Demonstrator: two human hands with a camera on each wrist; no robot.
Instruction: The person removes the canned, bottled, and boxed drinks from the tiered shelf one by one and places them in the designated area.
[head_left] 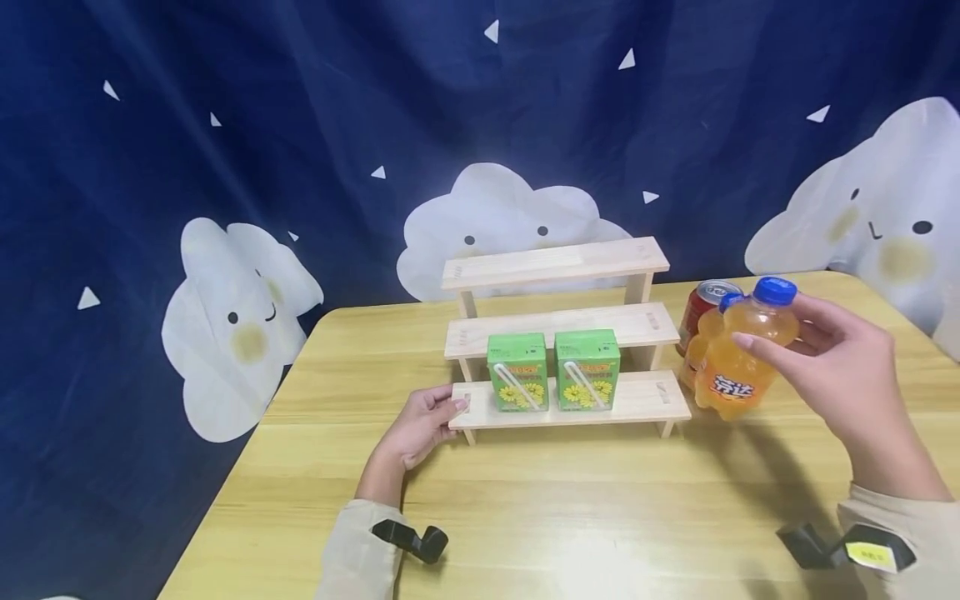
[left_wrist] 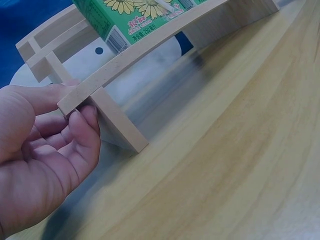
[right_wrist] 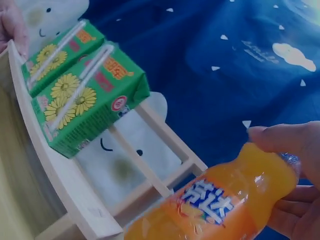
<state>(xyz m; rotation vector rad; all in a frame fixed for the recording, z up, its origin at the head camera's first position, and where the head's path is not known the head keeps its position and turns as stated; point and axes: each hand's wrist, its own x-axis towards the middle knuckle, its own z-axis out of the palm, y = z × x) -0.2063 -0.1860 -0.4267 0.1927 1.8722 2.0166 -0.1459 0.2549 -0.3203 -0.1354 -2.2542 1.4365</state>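
My left hand [head_left: 422,427] pinches the left end of the bottom step of a three-tier wooden shelf [head_left: 558,262], thumb on top and fingers curled beneath, as the left wrist view shows. Two green drink cartons [head_left: 517,372] with straws and yellow flowers stand side by side on that step. To the right of the shelf, my right hand [head_left: 843,354] grips an orange soda bottle [head_left: 738,367] with a blue cap, thumb and fingers around its upper part. In the right wrist view the bottle [right_wrist: 210,205] tilts close to the shelf's end.
Behind the held bottle stand a red can [head_left: 693,312] and a second blue-capped orange bottle [head_left: 705,329], partly hidden. The wooden table [head_left: 555,508] reaches a dark blue curtain [head_left: 337,100] with white clouds. The upper two steps of the shelf carry nothing.
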